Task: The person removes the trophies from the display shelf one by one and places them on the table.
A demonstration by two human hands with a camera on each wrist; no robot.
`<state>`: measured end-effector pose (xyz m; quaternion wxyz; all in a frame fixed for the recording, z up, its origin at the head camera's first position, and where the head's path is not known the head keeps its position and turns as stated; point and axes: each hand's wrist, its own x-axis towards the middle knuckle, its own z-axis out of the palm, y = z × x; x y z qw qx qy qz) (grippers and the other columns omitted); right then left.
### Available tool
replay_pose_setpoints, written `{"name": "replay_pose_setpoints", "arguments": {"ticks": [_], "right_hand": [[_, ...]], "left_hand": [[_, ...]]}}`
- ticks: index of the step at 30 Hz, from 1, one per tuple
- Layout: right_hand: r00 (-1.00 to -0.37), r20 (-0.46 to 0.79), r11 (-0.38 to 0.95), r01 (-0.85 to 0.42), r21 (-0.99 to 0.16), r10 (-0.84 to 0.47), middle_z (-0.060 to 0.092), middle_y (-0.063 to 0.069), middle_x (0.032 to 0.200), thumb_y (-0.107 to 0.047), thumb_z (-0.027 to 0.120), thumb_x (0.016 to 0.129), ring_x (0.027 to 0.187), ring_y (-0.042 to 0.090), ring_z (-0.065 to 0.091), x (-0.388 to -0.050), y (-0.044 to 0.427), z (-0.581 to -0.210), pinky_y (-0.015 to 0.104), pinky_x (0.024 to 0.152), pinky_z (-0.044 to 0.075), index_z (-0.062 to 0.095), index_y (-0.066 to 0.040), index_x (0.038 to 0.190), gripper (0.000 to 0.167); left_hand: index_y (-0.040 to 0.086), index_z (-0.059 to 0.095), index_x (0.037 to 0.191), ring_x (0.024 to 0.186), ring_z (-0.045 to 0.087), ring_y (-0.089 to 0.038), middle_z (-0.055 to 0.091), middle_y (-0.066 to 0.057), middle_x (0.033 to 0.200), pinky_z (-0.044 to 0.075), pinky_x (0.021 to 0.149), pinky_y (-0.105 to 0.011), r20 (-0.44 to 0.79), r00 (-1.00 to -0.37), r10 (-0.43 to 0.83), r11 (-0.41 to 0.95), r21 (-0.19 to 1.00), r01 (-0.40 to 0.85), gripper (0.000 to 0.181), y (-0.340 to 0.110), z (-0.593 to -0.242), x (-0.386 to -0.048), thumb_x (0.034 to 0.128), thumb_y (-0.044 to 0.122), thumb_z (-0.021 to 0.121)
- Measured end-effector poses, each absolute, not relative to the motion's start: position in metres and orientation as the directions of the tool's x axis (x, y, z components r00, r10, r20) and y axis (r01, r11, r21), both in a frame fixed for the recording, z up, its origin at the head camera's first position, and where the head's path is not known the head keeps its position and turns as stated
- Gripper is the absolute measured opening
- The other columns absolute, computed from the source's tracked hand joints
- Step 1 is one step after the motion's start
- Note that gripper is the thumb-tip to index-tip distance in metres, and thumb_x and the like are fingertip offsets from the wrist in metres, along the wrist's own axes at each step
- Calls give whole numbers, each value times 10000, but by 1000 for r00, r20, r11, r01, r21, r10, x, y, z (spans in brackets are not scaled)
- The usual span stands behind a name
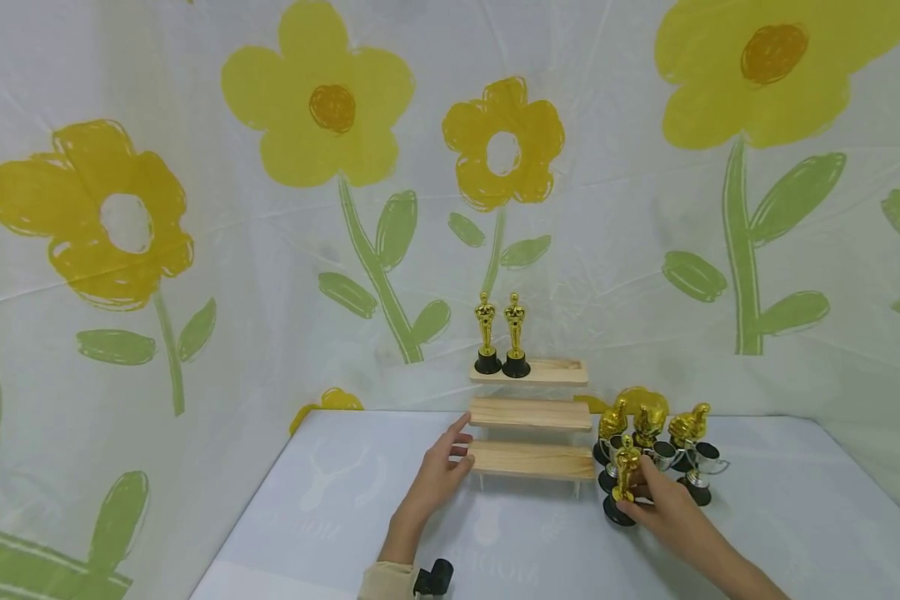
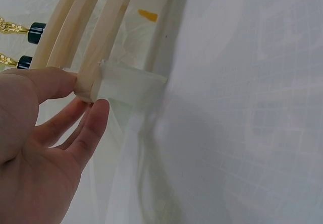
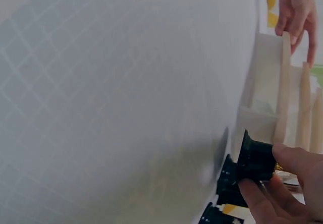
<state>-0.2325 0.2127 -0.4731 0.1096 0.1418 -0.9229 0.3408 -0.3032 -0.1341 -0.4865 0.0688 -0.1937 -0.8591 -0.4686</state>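
My left hand (image 1: 444, 467) is at the left end of a three-tier wooden display stand (image 1: 531, 414). In the left wrist view its thumb and fingers lie on either side of the lowest board's end (image 2: 87, 85). My right hand (image 1: 667, 496) pinches a gold figurine trophy with a black base (image 1: 626, 475) at the stand's right side. The right wrist view shows the trophy's black base (image 3: 256, 158) between thumb and fingers. Two similar gold figurine trophies, one of them at the left end (image 1: 486, 333), stand upright on the top board.
Right of the stand, on the white table (image 1: 345, 492), several more trophies are grouped: gold thumbs-up-like ones (image 1: 688, 427) behind and silver cups (image 1: 707, 462) on black bases. A flower-print sheet (image 1: 607, 250) hangs behind the table.
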Motion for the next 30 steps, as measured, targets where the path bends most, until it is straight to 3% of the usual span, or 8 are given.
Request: {"name": "replay_pose_setpoints", "arguments": {"ticks": [8, 30], "right_hand": [[-976, 136, 740, -218, -636, -171, 660, 86, 927, -59, 783, 786, 899, 292, 717, -238, 216, -479, 287, 705, 595, 472, -28, 1006, 382], [-981, 142, 769, -190, -610, -130, 695, 152, 997, -100, 784, 792, 932, 306, 700, -239, 215, -487, 315, 704, 595, 495, 21, 1092, 434]], "left_hand": [[198, 325, 1535, 1070, 651, -271, 615, -187, 1265, 570, 841, -363, 298, -915, 273, 480, 782, 398, 673, -134, -490, -303, 938, 37, 589], [178, 321, 1537, 1070, 651, -277, 611, -197, 1271, 568, 839, -358, 309, -910, 278, 479, 776, 410, 672, -134, -487, -302, 937, 33, 588]]}}
